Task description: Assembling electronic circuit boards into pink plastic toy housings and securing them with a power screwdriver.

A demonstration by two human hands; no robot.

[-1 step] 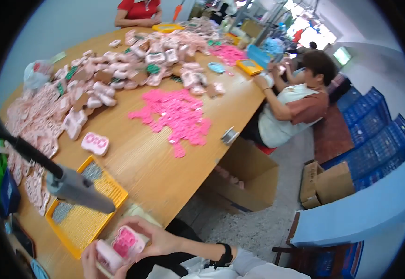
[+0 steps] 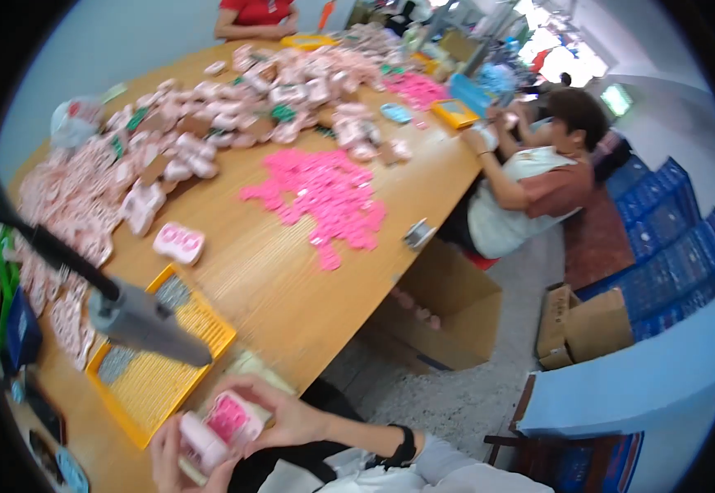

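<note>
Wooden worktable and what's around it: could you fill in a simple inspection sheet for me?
Surface: wooden worktable, light brown, heaped over toward its far and left sides.
Job's things: pale pink casing, apparently open, bright pink inside.
Clutter: pale pink parts in a heap; loose bright pink pieces; yellow tray holding small grey parts.
Hands: left hand and right hand hold the casing.
Cables: nothing clearly seen.
Surroundings: seated co-worker, open cardboard box, blue crates.

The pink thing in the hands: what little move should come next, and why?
Maybe press the bright pink part with a fingertip to check it sits flat: it faces up uncovered, while the left hand and right hand hold the pink thing.
</note>
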